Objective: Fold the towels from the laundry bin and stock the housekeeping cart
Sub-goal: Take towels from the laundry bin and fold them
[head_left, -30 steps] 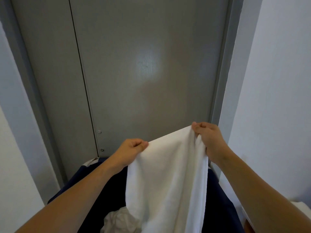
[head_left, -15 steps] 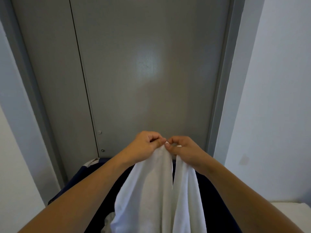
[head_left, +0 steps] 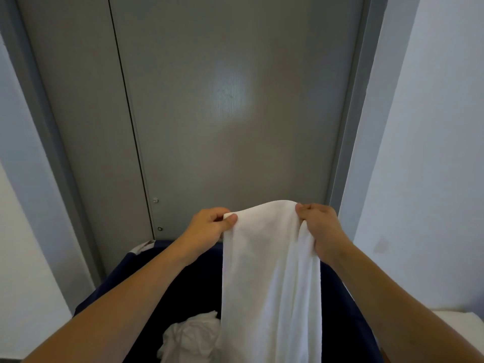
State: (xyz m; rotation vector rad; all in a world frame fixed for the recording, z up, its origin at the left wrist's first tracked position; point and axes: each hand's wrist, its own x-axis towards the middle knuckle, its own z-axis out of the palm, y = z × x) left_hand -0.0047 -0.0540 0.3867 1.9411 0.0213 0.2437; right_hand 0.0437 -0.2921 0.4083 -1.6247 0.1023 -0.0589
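A white towel [head_left: 271, 279] hangs lengthwise in front of me, doubled into a narrow strip. My left hand [head_left: 207, 227] pinches its upper left corner between thumb and fingers. My right hand [head_left: 320, 230] grips the upper right edge, with the cloth bunched in the fist. The towel's lower part drops out of view at the bottom. Beneath it stands the dark blue laundry bin [head_left: 110, 292], and a crumpled white towel [head_left: 191, 336] lies inside it.
A grey double door [head_left: 222, 113] in a grey frame stands close behind the bin. White walls flank it on both sides. A white flat surface [head_left: 455, 318] shows at the lower right, behind my right forearm.
My hands came together at the top of the towel half a second ago, then moved apart again. The towel now hangs narrower, folded in half lengthwise.
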